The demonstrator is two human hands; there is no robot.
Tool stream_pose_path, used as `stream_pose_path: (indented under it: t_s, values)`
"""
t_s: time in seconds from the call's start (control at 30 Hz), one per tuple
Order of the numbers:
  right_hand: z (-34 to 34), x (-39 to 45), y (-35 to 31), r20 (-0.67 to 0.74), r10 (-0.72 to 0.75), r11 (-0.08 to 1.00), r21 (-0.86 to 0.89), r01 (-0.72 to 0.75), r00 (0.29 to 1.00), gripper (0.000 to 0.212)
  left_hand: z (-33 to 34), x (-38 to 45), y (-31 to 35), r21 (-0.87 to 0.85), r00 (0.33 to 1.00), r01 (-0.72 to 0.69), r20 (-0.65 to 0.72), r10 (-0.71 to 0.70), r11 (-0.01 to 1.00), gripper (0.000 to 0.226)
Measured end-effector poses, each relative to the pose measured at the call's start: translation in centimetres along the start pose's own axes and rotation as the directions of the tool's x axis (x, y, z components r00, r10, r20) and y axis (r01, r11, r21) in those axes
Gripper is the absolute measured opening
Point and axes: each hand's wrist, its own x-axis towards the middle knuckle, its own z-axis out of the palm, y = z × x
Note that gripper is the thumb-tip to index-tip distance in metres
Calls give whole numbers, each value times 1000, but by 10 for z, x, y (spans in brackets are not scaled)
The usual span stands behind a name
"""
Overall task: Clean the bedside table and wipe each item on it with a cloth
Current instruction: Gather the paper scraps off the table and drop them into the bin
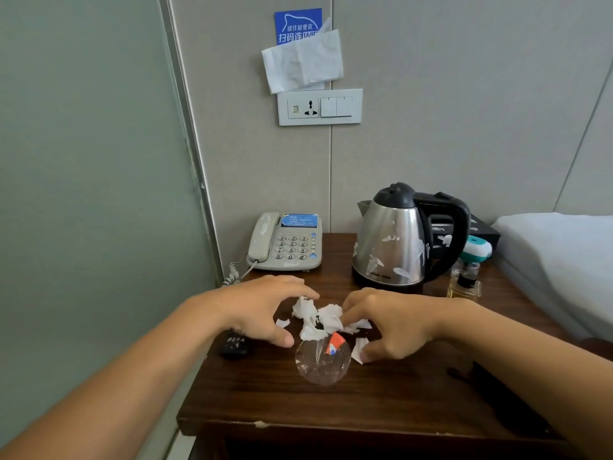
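Centrally, low in the frame, a clear plastic cup (322, 361) stands on the dark wooden table (381, 403); it holds a small red-and-white scrap, and what else is in it I cannot tell. Just above the cup lies a heap of torn white tissue pieces (317, 318), spread between both hands. The left hand (262, 308) arches over the heap's left side with fingers spread and bent, its grip wide, fingertips reaching the top of the heap and thumb down near the cup's rim. The right hand (389, 327) has a narrow grip, its curled fingers pinching tissue pieces at the heap's right edge.

Under the left hand's wrist a black remote control (235, 347) sits at the table's left edge. At the upper left of the table stands a grey telephone (285, 244). To its right is a steel kettle (398, 240) with a black lid and handle, tissue bits stuck to its side. Right of the kettle stand a perfume bottle (464, 283) and a white-and-teal device (476, 249), with a black box (484, 229) behind. A white bed (564, 257) fills the right edge. On the wall above, a socket panel (320, 107) sits under a crumpled tissue (303, 63) that partly covers a blue sign (297, 23).
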Motion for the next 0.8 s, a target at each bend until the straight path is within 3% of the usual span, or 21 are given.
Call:
stream_pose_path:
  t_s: [0.13,0.27,0.37,0.47,0.57,0.7,0.8]
  values:
    - [7,6,-1,-67,52,997,65,-48,996,55,11,9,-7,11,999,10,-31,-9,1000,72]
    - [16,10,-2,-171,55,990,135,-32,984,27,24,16,-15,9,989,3,-150,-2,1000,43]
    - [19,10,0,-232,70,991,128,-41,970,20,26,18,-13,17,978,-9,-207,13,1000,17]
    - [12,3,5,-312,120,989,118,-87,942,20,26,17,-13,32,971,29,-236,-21,999,5]
    - [4,-4,5,-359,146,981,176,-87,922,27,17,6,-11,-58,949,17,-315,-35,998,11]
    - [2,-3,-7,-255,79,984,176,-34,964,53,13,-8,11,-61,948,-22,-318,2,998,4]
    - [8,1,-17,-168,76,992,113,-58,983,53,27,-12,24,28,970,-20,-243,27,999,7]
